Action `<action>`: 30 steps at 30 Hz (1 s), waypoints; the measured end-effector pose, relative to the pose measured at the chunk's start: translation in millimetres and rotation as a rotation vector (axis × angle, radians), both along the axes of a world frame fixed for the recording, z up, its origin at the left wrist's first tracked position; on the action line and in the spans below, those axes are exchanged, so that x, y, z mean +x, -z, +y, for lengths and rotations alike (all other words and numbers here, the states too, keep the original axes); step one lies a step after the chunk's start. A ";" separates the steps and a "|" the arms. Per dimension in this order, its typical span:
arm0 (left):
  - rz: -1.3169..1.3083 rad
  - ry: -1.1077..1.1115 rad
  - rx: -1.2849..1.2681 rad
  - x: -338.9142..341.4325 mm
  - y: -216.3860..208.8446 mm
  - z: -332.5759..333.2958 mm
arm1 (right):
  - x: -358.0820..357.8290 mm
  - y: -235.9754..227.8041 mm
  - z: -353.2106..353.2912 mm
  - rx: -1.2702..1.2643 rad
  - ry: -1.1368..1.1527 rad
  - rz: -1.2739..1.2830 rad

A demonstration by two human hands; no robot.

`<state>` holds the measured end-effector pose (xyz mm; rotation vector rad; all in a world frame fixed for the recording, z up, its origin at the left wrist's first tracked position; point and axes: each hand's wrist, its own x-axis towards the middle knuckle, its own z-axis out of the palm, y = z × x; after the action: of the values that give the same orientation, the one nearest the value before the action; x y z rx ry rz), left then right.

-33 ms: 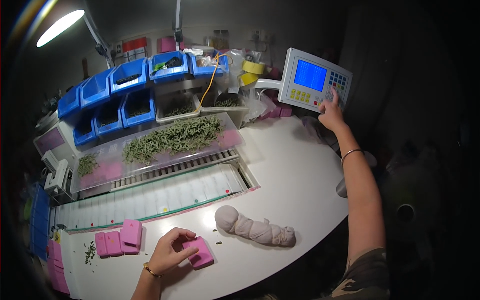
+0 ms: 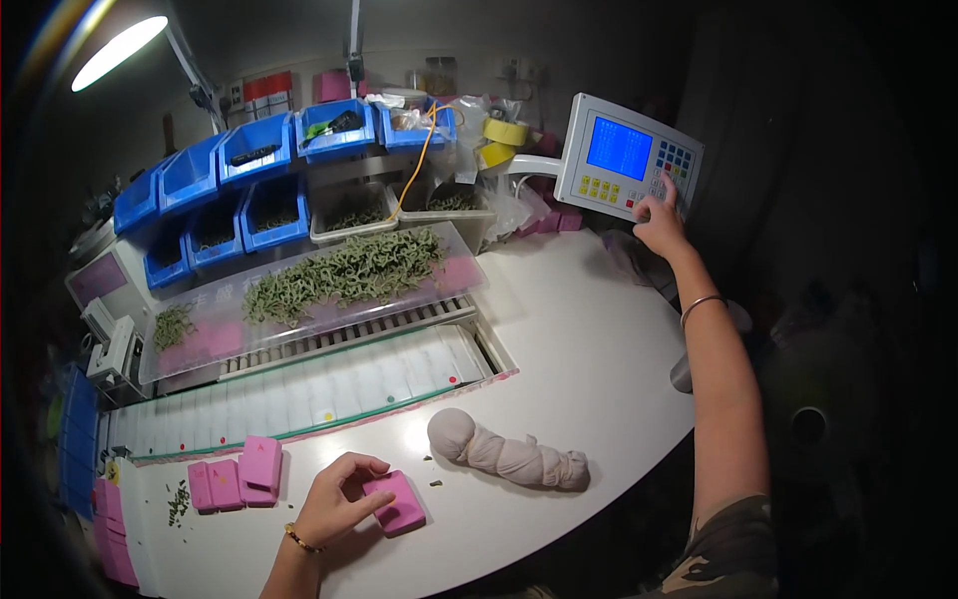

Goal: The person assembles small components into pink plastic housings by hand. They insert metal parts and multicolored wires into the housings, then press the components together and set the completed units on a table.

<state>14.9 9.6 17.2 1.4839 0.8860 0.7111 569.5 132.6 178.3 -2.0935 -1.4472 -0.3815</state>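
Note:
My left hand (image 2: 344,496) rests on the white table with its fingers curled around the near-left side of a small pink box (image 2: 401,506). The thumb lies across the box's top. Out to the right, my right hand (image 2: 663,218) reaches up to a grey control panel (image 2: 572,165) on a white arm. Its index finger is stretched out onto the keypad, and the hand holds nothing. A blue screen (image 2: 619,150) glows left of the keys. Between the two hands lies a lumpy, off-white cloth roll (image 2: 509,458).
Several pink boxes (image 2: 223,484) sit left of my left hand, near scattered green bits (image 2: 179,504). Beyond runs a strip of white trays (image 2: 289,400), with a clear tray (image 2: 203,361) of curled green leaves (image 2: 349,272) above it. Blue bins (image 2: 257,152) and a lamp (image 2: 120,53) stand behind.

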 end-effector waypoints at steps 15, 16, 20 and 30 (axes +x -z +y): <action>0.374 -0.089 0.418 -23.6 -7.7 -5.0 | -127.1 53.4 -41.3 0.257 -0.644 0.554; 0.497 -0.035 0.495 -23.8 -11.3 -10.7 | -160.2 59.7 -58.5 0.181 -0.667 0.519; 0.608 0.002 0.471 -11.8 -23.9 -29.7 | -251.5 76.8 -126.5 -0.005 -0.881 0.364; 0.159 -0.224 0.223 -2.5 6.5 -56.5 | -359.5 142.1 -187.8 -0.096 -1.020 0.496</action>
<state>12.4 -46.9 10.6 1.6728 1.1358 0.8882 210.0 -55.2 36.2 -1.1242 -1.9580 0.5657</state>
